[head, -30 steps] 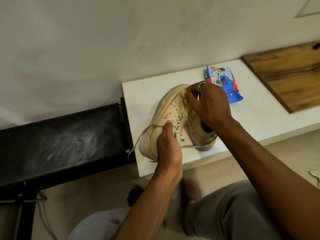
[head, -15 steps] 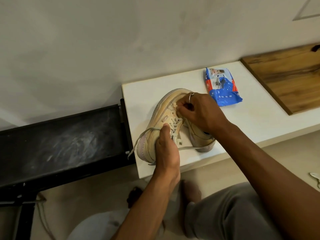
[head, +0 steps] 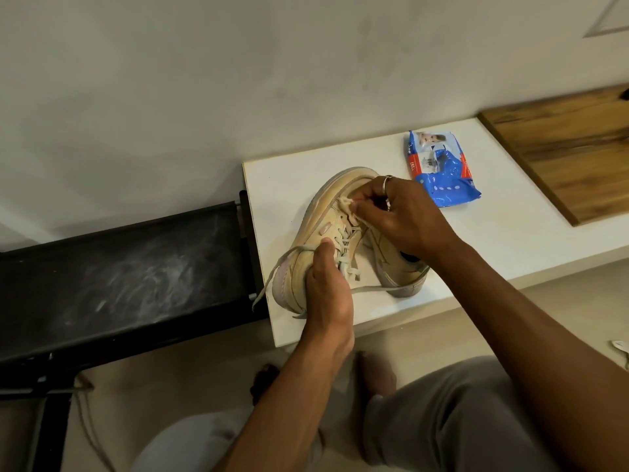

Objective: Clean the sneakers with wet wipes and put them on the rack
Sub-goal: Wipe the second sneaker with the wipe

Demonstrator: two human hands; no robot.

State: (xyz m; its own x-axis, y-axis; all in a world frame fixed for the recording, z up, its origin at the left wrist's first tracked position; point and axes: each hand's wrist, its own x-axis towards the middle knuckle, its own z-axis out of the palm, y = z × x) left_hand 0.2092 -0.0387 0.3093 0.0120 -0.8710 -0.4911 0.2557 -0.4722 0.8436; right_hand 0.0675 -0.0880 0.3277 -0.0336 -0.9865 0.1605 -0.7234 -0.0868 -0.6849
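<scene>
Black and streaked with pale dust, the low rack [head: 136, 267] is standing just beside the left end of the white surface [head: 510, 233]; I am judging it to be where the pair is going in the end. Both sneakers are sitting on the surface's left part, side by side and touching. The left sneaker [head: 323, 219] is tilting up on its edge, toe away from me, while the second sneaker [head: 401, 270] is resting flat, partly under my right wrist. The blue wipes pack [head: 442, 175] is lying near them, toward the wall and apart from both.

My left hand [head: 326, 287] is gripping the tilted sneaker near its collar, thumb pressing its side and fingers curling round it. My right hand [head: 401, 216] is pinching a crumpled wet wipe [head: 345, 207] against the upper where the laces are ending near the toe.

Doing this well, I am thinking, is meaning bracing hard with the left so the shoe is not sliding, rubbing in short firm strokes, working into the seams and under the laces, and turning the wipe to a fresh face as it is soiling.

The sneaker is showing a beige upper and a lilac heel patch [head: 284, 287]. Its loose lace [head: 269, 277] is hanging over the surface's edge toward the rack.
</scene>
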